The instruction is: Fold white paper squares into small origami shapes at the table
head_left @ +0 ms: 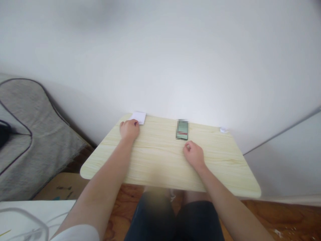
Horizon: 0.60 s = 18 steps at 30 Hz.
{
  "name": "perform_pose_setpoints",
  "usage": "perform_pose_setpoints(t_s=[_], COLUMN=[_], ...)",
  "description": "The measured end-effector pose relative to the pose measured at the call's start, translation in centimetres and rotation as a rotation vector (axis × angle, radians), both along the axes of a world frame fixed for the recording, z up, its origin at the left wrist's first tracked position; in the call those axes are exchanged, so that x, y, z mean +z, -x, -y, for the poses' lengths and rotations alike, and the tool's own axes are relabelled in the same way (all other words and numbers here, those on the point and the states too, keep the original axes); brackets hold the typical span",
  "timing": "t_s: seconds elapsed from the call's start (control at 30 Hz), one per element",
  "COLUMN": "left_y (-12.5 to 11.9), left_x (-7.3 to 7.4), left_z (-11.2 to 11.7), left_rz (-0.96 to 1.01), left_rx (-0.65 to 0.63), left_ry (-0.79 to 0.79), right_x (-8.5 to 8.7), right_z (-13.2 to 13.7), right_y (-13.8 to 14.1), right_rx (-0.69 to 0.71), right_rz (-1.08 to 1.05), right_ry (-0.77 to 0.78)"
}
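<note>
My left hand (129, 129) rests on the pale wooden table (155, 164) near its far left corner, fingers curled, their tips touching the edge of a white paper square (138, 117). My right hand (193, 155) lies on the table near the middle, fingers curled in a loose fist, just in front of a dark phone (182, 129) with a lit screen. It does not touch the phone. Nothing shows inside either hand.
A small white scrap (223, 130) sits at the table's far right corner. A white wall stands right behind the table. A grey cushioned seat (30, 134) is on the left, a white surface with cables (27, 221) at the lower left, wooden floor below.
</note>
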<state>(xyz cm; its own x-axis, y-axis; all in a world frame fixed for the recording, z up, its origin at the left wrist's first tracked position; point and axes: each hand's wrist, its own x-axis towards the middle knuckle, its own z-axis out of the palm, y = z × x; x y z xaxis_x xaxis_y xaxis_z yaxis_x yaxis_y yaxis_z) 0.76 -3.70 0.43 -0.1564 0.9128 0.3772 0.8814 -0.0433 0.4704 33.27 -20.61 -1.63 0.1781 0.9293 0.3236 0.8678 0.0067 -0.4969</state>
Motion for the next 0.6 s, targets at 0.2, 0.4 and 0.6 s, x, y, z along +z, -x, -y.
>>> perform_pose_setpoints(t_s=[0.2,0.4,0.6], left_y=[-1.5,-9.3,-16.0], left_x=[2.6,1.2,1.8], left_z=[2.5,8.2,11.6], left_rz=[0.102,0.194,0.327], left_rx=[0.042,-0.390,-0.718], left_ry=[-0.208,-0.260,-0.194], right_x=[0.1,0.3,1.5], right_z=[0.0,0.3,0.3], right_y=[-0.2,-0.2,0.4], right_rx=[0.026,0.059,0.265], right_rz=[-0.018,-0.107,-0.436], right_ry=[-0.007,-0.017,-0.116])
